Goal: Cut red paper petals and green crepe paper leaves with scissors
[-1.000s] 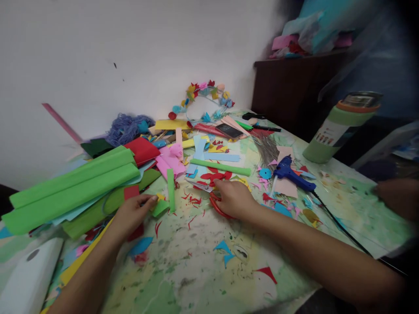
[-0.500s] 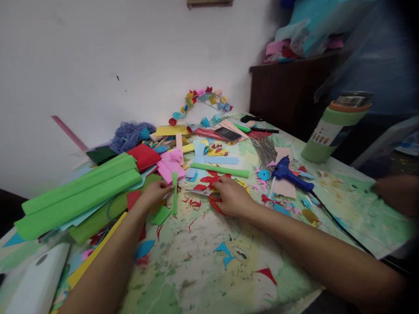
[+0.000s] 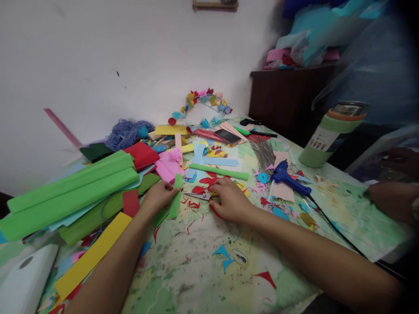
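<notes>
Between thumb and fingers, my left hand (image 3: 160, 197) pinches a bright green paper strip (image 3: 176, 201), its broad side now facing me. My right hand (image 3: 228, 198) is closed round the orange-red handles of a pair of scissors (image 3: 200, 196). The blades point left toward the strip, a small gap apart from it. Red petal cut-outs (image 3: 198, 189) lie just behind the blades, and thin red paper scraps (image 3: 193, 206) are scattered in front. A folded green strip (image 3: 219, 171) rests farther back on the table.
Green crepe paper (image 3: 72, 187) is stacked at left, near a white box-like object (image 3: 28, 279). A blue glue gun (image 3: 290, 178), a green bottle (image 3: 332, 135) and another person's hand (image 3: 393, 200) are at right. A paper-flower wreath (image 3: 201, 107) leans at the back wall.
The green strip in my left hand has turned from nearly edge-on to showing its broad face. My left hand has shifted slightly right. My right hand stays on the scissors.
</notes>
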The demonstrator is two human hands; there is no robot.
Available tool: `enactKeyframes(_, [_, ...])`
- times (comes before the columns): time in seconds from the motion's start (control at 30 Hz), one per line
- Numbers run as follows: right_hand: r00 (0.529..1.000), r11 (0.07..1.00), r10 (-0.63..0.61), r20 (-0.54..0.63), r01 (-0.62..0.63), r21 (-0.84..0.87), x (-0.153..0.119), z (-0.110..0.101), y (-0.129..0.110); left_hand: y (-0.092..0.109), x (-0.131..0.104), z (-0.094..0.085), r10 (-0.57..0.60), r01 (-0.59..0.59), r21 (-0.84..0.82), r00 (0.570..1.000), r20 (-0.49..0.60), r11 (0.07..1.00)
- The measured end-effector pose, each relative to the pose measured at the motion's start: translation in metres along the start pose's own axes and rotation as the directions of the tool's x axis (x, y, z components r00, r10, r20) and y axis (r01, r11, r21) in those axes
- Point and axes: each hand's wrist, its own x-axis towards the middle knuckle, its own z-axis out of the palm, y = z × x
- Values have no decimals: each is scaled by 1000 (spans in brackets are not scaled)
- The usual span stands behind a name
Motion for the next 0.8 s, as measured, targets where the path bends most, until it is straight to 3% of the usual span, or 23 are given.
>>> enactKeyframes(0.13, [998, 998, -68, -10, 68, -3, -1, 1, -1, 4, -6, 2, 23, -21, -56, 999, 27, 998])
enactKeyframes(0.23, [984, 985, -171, -59, 169, -27, -2, 2, -4, 14, -11, -7, 67, -72, -118, 997, -44, 990])
enactKeyframes(0.33, [939, 945, -323, -117, 312, -102, -5, 3, -9, 30, -23, -11, 115, -134, -214, 989, -98, 967])
enactKeyframes(0.4, [898, 902, -418, -135, 392, -179, -8, 3, -13, 41, -37, -7, 127, -135, -329, 991, -46, 935])
enactKeyframes(0.53, [832, 828, -542, -117, 505, -246, -15, 3, -19, 58, -66, 15, 117, 71, -702, 969, 216, 709])
enactKeyframes(0.67, [791, 787, -602, -105, 566, -248, -16, 2, -21, 61, -76, 33, 121, 134, -807, 962, 247, 576])
enactKeyframes(0.8, [781, 782, -613, -118, 580, -226, -12, 6, -16, 60, -74, 37, 81, 212, -846, 955, 286, 489])
